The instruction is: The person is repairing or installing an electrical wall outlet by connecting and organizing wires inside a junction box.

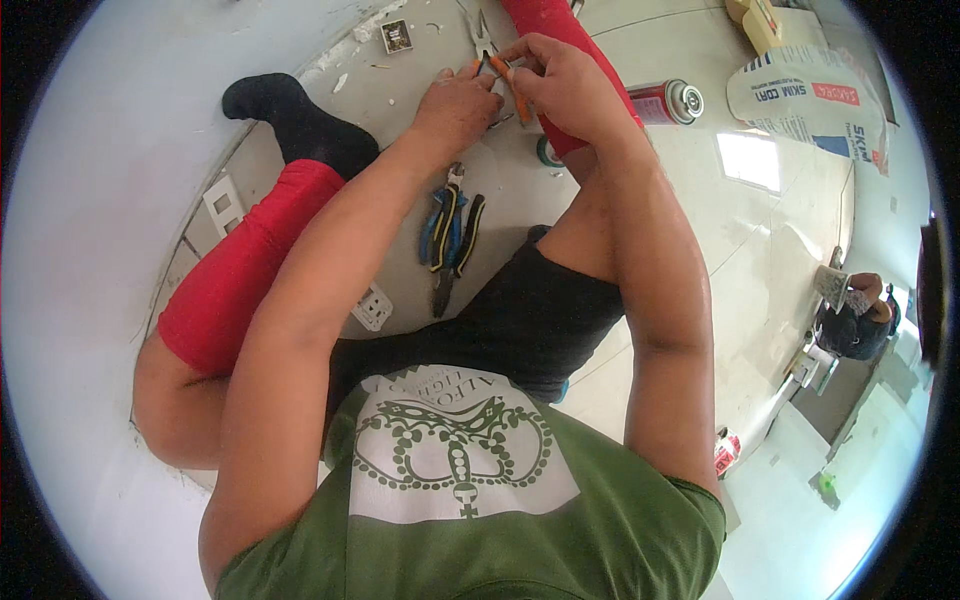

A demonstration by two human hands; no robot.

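My right hand (555, 88) grips orange-handled pliers (514, 90), jaws pointing up. My left hand (450, 108) is closed beside the pliers, fingers at their handles; what exactly it pinches is too small to make out. Below my hands, two other pairs of pliers (450, 238), with blue and yellow-black handles, lie together between my legs. A small square metal box (396, 36) sits above, among white crumbs.
White socket plates (372, 308) lie by my left leg and wall. An aerosol can (666, 103), a green roll (550, 152) and a printed sack (808, 105) are at right. Another person (855, 325) crouches at far right across the tiled floor.
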